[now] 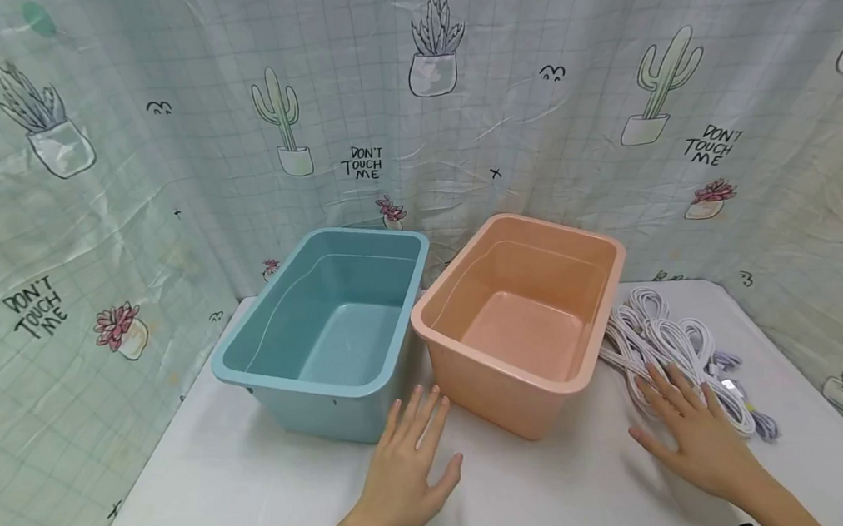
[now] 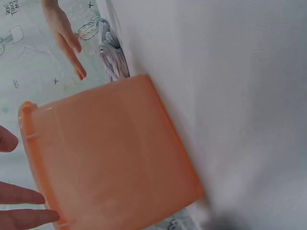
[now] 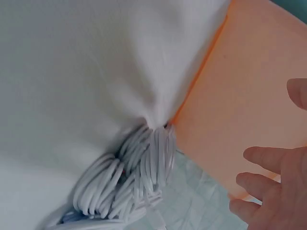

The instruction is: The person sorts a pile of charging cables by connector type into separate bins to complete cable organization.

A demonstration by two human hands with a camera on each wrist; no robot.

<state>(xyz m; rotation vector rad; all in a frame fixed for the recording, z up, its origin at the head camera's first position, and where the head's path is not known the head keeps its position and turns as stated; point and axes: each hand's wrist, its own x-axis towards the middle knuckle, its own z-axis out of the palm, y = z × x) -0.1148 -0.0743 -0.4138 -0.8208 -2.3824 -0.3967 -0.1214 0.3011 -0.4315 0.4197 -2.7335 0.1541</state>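
Note:
My left hand (image 1: 408,475) is held over the table in front of the two tubs, fingers straight and spread, holding nothing. Its fingertips overlap the lower corner of the blue tub (image 1: 327,392) in the head view. An orange tub (image 1: 476,371) stands just right of the blue one, and both show bare floors inside. At the right, my right hand (image 1: 696,444) hovers by a heap of coiled white cables (image 1: 668,333), its fingers extended and empty. From the right wrist, the bundled cables (image 3: 144,167) lie against the table beside the orange tub's wall (image 3: 240,96).
The white table (image 1: 208,490) narrows toward the back. A curtain (image 1: 456,143) printed with cacti hangs behind it and along both sides. Some greyish-purple cable coils (image 1: 765,425) lie at the right end of the heap, near the table's right edge.

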